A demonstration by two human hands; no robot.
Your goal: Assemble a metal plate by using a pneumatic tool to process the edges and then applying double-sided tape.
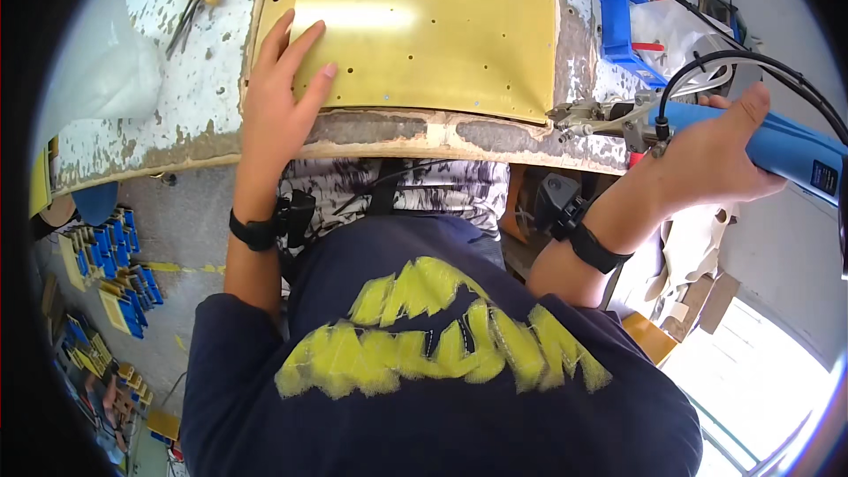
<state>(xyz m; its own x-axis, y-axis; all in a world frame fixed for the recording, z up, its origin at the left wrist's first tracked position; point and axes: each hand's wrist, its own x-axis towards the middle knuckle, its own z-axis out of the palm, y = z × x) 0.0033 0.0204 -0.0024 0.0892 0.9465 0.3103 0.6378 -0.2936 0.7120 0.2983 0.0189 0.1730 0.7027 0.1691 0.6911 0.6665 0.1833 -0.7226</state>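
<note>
Sheet point(433, 53) stops short of the desk point(362, 131) edge before us. Our left grip point(281, 99) lies spread over the sheet's left edge; our right grip point(711, 159) wraps the tool point(799, 143).

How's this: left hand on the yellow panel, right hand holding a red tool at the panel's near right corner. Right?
Not quite: the tool is blue, as the head view shows. The rest holds: left hand on the yellow panel, right hand holding the tool at the panel's near right corner.
</note>
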